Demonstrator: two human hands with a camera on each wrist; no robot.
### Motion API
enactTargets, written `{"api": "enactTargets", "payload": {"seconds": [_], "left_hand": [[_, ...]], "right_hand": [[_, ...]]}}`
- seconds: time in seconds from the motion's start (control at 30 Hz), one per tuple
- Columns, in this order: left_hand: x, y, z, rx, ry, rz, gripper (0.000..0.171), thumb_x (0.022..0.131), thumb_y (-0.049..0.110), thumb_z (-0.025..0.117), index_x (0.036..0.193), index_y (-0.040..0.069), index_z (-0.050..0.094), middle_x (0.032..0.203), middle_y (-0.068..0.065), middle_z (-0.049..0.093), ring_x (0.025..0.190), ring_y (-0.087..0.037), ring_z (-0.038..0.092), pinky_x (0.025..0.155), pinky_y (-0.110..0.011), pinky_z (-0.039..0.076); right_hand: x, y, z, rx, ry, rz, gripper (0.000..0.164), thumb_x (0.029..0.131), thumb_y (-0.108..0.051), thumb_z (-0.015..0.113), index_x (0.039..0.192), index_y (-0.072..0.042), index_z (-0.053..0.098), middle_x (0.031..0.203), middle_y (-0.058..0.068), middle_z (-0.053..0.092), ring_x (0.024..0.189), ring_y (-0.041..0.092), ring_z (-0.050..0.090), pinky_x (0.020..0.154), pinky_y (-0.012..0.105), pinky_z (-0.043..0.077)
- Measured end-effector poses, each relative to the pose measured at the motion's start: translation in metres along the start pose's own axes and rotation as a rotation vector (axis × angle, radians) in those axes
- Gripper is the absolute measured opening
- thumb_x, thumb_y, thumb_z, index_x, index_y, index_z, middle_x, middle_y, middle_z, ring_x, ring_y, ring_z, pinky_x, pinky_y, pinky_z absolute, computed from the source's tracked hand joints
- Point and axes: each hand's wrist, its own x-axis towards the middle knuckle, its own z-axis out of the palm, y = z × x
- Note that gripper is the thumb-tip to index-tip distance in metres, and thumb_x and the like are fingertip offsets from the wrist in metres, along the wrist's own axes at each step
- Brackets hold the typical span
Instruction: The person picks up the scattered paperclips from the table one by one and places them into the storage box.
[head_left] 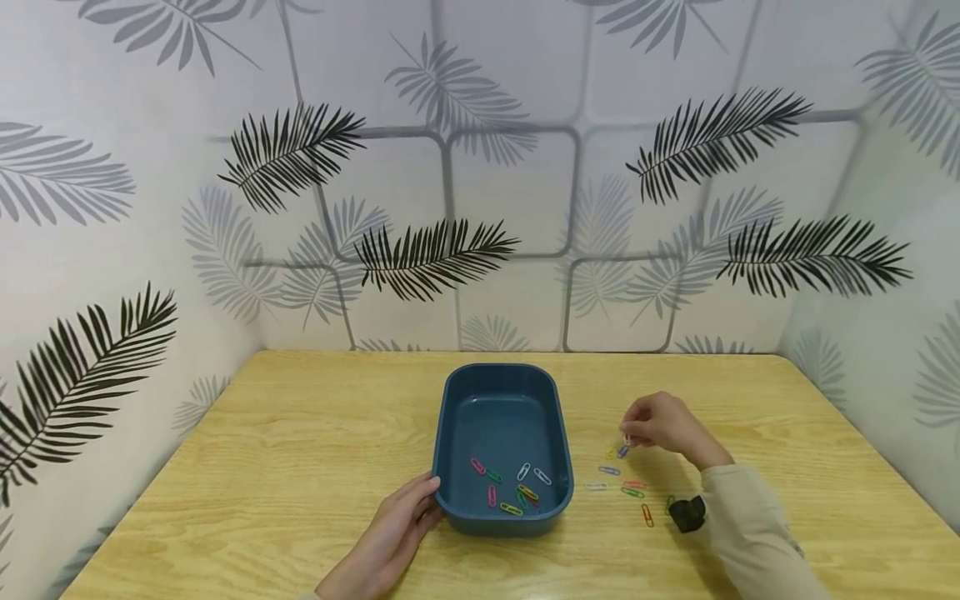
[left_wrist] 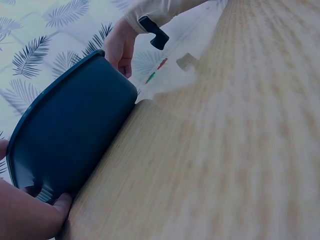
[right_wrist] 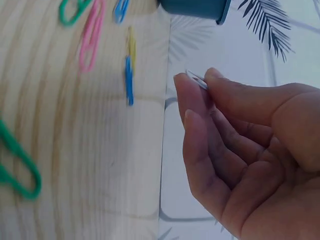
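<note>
1. I see the right hand (head_left: 663,425) pinching a white paper clip (right_wrist: 197,80) between thumb and fingertip, over the bench (head_left: 315,433), right of the blue tray (head_left: 501,380).
2. Left hand (head_left: 397,523) grips the tray's near-left side.
3. I judge the clip light, springy, probably slick; best pinched across its long sides, mid-length.
4. Tray looks stiff; I'd hold it at the rim.

Tabletop of yellow wood grain (head_left: 322,417), rounded far corners. Pale grey-white back wall (head_left: 517,304), printed with black and grey feathery fronds (head_left: 435,260) and grey rounded-rectangle outlines (head_left: 555,129). Pale frond-printed side walls (head_left: 82,267), left and right. Soft light.
</note>
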Motion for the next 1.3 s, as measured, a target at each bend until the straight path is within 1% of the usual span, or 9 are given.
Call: {"api": "enactTargets", "payload": {"seconds": [0.13,0.3,0.43,0.53,0.73,0.8,0.93,1.1,1.3], "left_hand": [[-0.001,-0.001,0.0,0.002,0.004,-0.005,0.062,0.102,0.026,0.051,0.145,-0.012,0.029,0.147,-0.024,0.035,0.129,-0.026,0.041,0.108,-0.038,0.037],[0.0,-0.001,0.0,0.011,-0.01,0.008,0.062,0.102,0.026,0.05,0.145,-0.013,0.028,0.148,-0.025,0.034,0.132,-0.028,0.038,0.11,-0.039,0.034],[0.001,-0.002,-0.001,0.014,-0.016,0.013,0.061,0.102,0.026,0.05,0.145,-0.012,0.028,0.148,-0.026,0.033,0.133,-0.029,0.037,0.11,-0.04,0.033],[0.001,-0.001,0.0,0.013,-0.014,0.011,0.061,0.103,0.026,0.049,0.145,-0.012,0.028,0.148,-0.025,0.034,0.132,-0.028,0.038,0.11,-0.039,0.034],[0.001,-0.002,0.0,0.015,-0.012,0.01,0.061,0.103,0.025,0.048,0.145,-0.013,0.027,0.148,-0.026,0.033,0.133,-0.03,0.037,0.11,-0.04,0.034],[0.002,-0.001,0.0,0.013,-0.01,0.006,0.062,0.103,0.025,0.048,0.146,-0.013,0.025,0.149,-0.027,0.03,0.135,-0.033,0.033,0.111,-0.04,0.033],[0.003,-0.002,0.0,0.009,-0.012,0.002,0.063,0.103,0.025,0.047,0.146,-0.014,0.022,0.151,-0.029,0.024,0.139,-0.037,0.026,0.112,-0.042,0.03],[0.003,-0.002,-0.001,0.013,-0.012,0.002,0.062,0.103,0.025,0.047,0.145,-0.014,0.024,0.151,-0.029,0.026,0.139,-0.037,0.026,0.113,-0.043,0.029],[0.003,-0.003,-0.001,0.009,-0.01,0.003,0.062,0.103,0.025,0.048,0.145,-0.014,0.024,0.15,-0.029,0.027,0.138,-0.036,0.028,0.113,-0.043,0.029]], "right_hand": [[0.0,-0.009,0.005,0.058,0.021,0.001,0.01,0.091,0.0,0.064,0.085,0.007,0.065,0.071,0.006,0.066,0.065,0.021,0.066,0.059,0.033,0.058],[-0.001,-0.025,0.01,0.084,0.044,-0.014,0.01,0.093,-0.001,0.062,0.09,0.009,0.065,0.073,0.005,0.066,0.069,0.026,0.066,0.062,0.036,0.059],[-0.002,-0.039,0.016,0.085,0.067,-0.039,0.008,0.092,-0.001,0.063,0.09,0.007,0.065,0.071,0.003,0.064,0.07,0.028,0.066,0.062,0.037,0.059],[-0.004,-0.049,0.022,0.095,0.088,-0.058,0.007,0.092,-0.001,0.064,0.089,0.005,0.065,0.07,0.003,0.064,0.069,0.027,0.066,0.061,0.036,0.059],[-0.009,-0.07,0.033,0.146,0.118,-0.073,0.007,0.09,-0.001,0.066,0.09,0.005,0.065,0.072,0.005,0.065,0.068,0.025,0.066,0.059,0.034,0.059],[-0.01,-0.075,0.037,0.168,0.109,-0.071,0.007,0.09,-0.003,0.067,0.09,0.005,0.066,0.072,0.005,0.066,0.068,0.026,0.067,0.06,0.035,0.059],[-0.014,-0.086,0.042,0.197,0.056,-0.08,0.007,0.09,-0.005,0.068,0.088,0.002,0.067,0.073,0.005,0.067,0.069,0.026,0.068,0.061,0.037,0.059],[-0.018,-0.093,0.046,0.218,-0.004,-0.084,0.007,0.09,-0.006,0.068,0.085,-0.001,0.067,0.073,0.003,0.066,0.068,0.022,0.067,0.061,0.04,0.059],[-0.02,-0.094,0.048,0.211,-0.029,-0.107,0.011,0.091,-0.013,0.068,0.086,-0.003,0.066,0.073,0.001,0.065,0.07,0.022,0.066,0.061,0.044,0.057]]}}
